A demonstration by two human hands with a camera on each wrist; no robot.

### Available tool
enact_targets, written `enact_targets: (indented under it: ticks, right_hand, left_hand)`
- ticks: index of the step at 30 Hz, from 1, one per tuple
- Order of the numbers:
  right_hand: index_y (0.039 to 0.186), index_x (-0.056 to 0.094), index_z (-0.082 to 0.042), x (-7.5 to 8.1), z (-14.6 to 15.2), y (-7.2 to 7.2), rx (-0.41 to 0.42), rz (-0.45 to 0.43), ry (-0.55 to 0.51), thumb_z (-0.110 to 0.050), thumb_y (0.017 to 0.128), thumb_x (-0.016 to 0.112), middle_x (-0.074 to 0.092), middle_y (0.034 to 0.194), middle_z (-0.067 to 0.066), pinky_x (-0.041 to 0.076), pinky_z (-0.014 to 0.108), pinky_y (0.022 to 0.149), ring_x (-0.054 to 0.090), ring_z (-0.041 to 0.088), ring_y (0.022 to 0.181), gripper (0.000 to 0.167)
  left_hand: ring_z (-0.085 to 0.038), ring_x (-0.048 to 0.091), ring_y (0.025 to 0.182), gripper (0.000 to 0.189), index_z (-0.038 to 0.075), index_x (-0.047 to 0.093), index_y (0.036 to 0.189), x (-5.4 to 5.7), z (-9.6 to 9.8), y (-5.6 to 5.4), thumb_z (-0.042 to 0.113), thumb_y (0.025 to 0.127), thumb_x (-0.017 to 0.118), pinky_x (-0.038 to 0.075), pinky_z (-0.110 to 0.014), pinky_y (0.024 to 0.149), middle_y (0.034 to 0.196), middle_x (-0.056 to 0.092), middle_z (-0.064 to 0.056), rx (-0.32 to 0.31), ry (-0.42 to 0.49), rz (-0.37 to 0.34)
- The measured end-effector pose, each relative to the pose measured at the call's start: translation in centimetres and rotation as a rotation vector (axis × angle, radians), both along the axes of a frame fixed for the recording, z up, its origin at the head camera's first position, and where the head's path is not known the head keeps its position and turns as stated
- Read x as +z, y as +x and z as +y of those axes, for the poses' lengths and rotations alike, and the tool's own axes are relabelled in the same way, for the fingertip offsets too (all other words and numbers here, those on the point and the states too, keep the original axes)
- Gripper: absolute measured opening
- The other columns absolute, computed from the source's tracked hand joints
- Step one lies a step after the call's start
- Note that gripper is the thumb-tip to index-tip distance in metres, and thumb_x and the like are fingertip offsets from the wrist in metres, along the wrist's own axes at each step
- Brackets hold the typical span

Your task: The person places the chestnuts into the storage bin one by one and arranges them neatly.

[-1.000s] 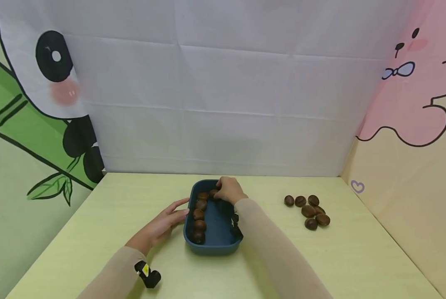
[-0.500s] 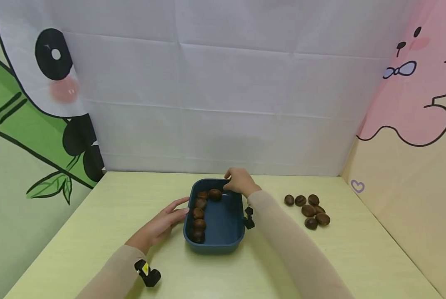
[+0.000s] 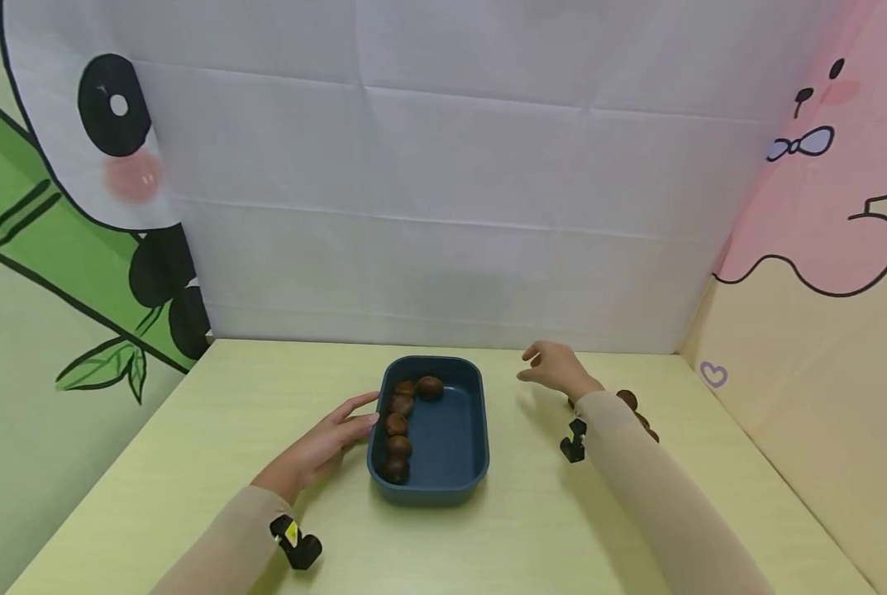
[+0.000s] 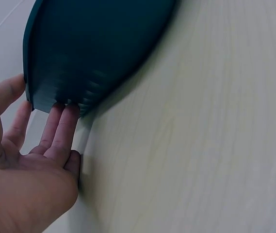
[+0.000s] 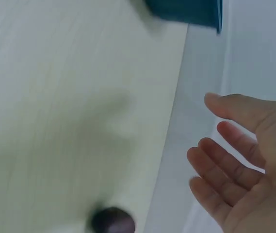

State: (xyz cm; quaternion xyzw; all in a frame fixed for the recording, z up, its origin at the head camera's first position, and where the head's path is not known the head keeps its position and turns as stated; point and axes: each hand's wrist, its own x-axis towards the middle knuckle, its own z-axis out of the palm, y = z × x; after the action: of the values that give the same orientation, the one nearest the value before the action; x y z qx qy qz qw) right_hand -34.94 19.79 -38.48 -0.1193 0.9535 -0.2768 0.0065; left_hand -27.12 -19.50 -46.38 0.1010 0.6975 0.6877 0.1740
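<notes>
A blue rectangular box [image 3: 428, 496] stands on the table, with several brown chestnuts [image 3: 397, 447] in a column along its left side. One more chestnut [image 3: 430, 388] lies at its far end, right of that column. My left hand [image 3: 324, 450] rests its fingertips against the box's left wall; the left wrist view shows the fingers [image 4: 62, 131] touching the outside. Over the table, right of the box, my right hand [image 3: 560, 369] holds nothing, its fingers loosely bent. Below that hand in the right wrist view lies a dark chestnut [image 5: 112, 221].
More chestnuts [image 3: 627, 399] lie on the table at the right, partly hidden behind my right hand and sleeve. A white cloth [image 3: 443, 207] hangs along the table's back edge. Printed side walls [image 3: 815, 355] flank the table [image 3: 443, 554].
My right hand has left the far end of the box and moved right, toward the loose chestnuts. The chestnut it held there now lies in the box. My left hand stays at the wall.
</notes>
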Motion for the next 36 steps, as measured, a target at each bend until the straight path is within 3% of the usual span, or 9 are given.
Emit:
enact_targets:
  ticks: [8, 13, 19, 27, 36]
  right_hand:
    - [0.125, 0.061, 0.003, -2.3, 5.7, 0.7, 0.023, -0.022, 0.013, -0.018, 0.092, 0.073, 0.061, 0.123, 0.025, 0.045, 0.055, 0.097, 0.055, 0.041, 0.116, 0.041]
    - [0.126, 0.061, 0.002, -3.7, 7.4, 1.4, 0.016, -0.058, 0.044, -0.016, 0.09, 0.075, 0.06, 0.127, 0.025, 0.044, 0.056, 0.097, 0.054, 0.043, 0.118, 0.043]
    - [0.124, 0.062, 0.003, -4.6, 8.4, 1.5, 0.03, -0.045, 0.069, -0.009, 0.084, 0.08, 0.063, 0.119, 0.02, 0.047, 0.052, 0.093, 0.058, 0.037, 0.109, 0.045]
    - [0.122, 0.064, 0.002, -4.9, 8.9, 1.4, 0.037, -0.027, 0.071, -0.005, 0.084, 0.078, 0.065, 0.117, 0.018, 0.048, 0.052, 0.093, 0.059, 0.037, 0.108, 0.041]
    - [0.125, 0.065, 0.0, -4.1, 8.4, 1.3, 0.044, -0.01, 0.084, -0.012, 0.087, 0.078, 0.065, 0.12, 0.018, 0.047, 0.052, 0.094, 0.058, 0.037, 0.111, 0.042]
  left_hand:
    - [-0.034, 0.049, 0.131, 0.062, 0.013, 0.025, 0.159, 0.3, -0.1, 0.1, 0.026, 0.105, 0.054, 0.011, -0.059, 0.118, 0.141, 0.054, -0.019, -0.012, 0.002, 0.011]
    - [-0.034, 0.049, 0.131, 0.061, 0.015, 0.026, 0.158, 0.1, -0.1, 0.1, 0.026, 0.106, 0.053, 0.012, -0.058, 0.118, 0.141, 0.055, -0.018, -0.016, 0.0, 0.009]
    - [-0.032, 0.049, 0.131, 0.061, 0.016, 0.027, 0.158, 0.0, 0.0, -0.1, 0.026, 0.105, 0.055, 0.015, -0.056, 0.118, 0.142, 0.055, -0.016, -0.011, 0.008, 0.002]
    - [-0.034, 0.048, 0.133, 0.062, 0.015, 0.026, 0.159, 0.1, 0.1, -0.1, 0.027, 0.105, 0.054, 0.012, -0.058, 0.118, 0.143, 0.054, -0.017, -0.016, 0.0, 0.006]
    - [-0.037, 0.046, 0.134, 0.061, 0.014, 0.025, 0.159, 0.3, 0.2, 0.1, 0.025, 0.106, 0.053, 0.012, -0.058, 0.118, 0.143, 0.053, -0.019, -0.008, 0.011, 0.011]
